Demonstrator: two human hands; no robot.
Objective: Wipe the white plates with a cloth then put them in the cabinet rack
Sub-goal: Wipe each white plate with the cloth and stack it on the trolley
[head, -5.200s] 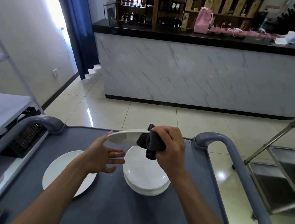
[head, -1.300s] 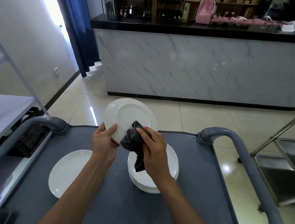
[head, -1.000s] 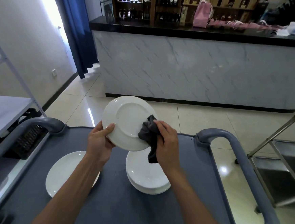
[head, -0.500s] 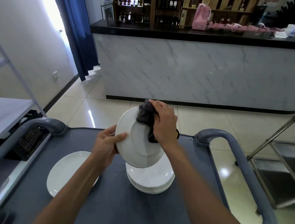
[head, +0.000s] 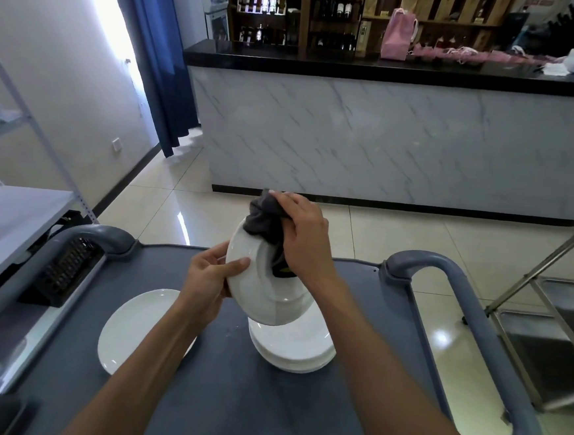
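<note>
Two hands at work above a grey cart (head: 230,401). Left hand (head: 210,281) gripping the left rim of a white plate (head: 266,284), thumb across its face, fingers behind; plate tilted steeply, raised over the cart. Right hand (head: 303,237) closed round a dark grey cloth (head: 264,220), pressing it against the plate's upper edge. Directly beneath, a stack of white plates (head: 294,350) on the cart top. Left of the stack, apart from it, a single white plate (head: 133,325) lying flat. Beyond, a marble-fronted counter (head: 405,140), with a pink bag (head: 398,34) on its black top.
</note>
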